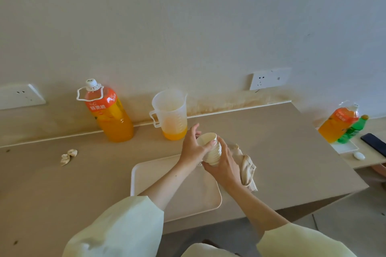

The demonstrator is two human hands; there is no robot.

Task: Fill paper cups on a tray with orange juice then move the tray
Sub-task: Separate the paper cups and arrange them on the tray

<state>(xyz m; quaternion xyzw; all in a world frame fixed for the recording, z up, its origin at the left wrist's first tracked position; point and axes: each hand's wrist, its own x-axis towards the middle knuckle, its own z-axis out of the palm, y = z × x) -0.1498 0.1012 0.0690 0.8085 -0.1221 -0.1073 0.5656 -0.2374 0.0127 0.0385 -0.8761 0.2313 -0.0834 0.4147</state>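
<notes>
Right hand (224, 168) gripped the paper cup stack (212, 153); left hand (193, 149) pinched its top cup (205, 137). The next move apparently required separating cups onto the tray (150, 175) beneath the fingers (211, 143).

**Back-Edge Obstacles**

A juice bottle (110, 115) and a measuring jug (170, 115) are standing at the tabletop's (282, 142) rear, centre-left, a gap between them. A crumpled paper (69, 156) is lying at left. A cloth (247, 171) is lying just right of the tray (146, 177); bare tabletop is stretching beyond it.
</notes>
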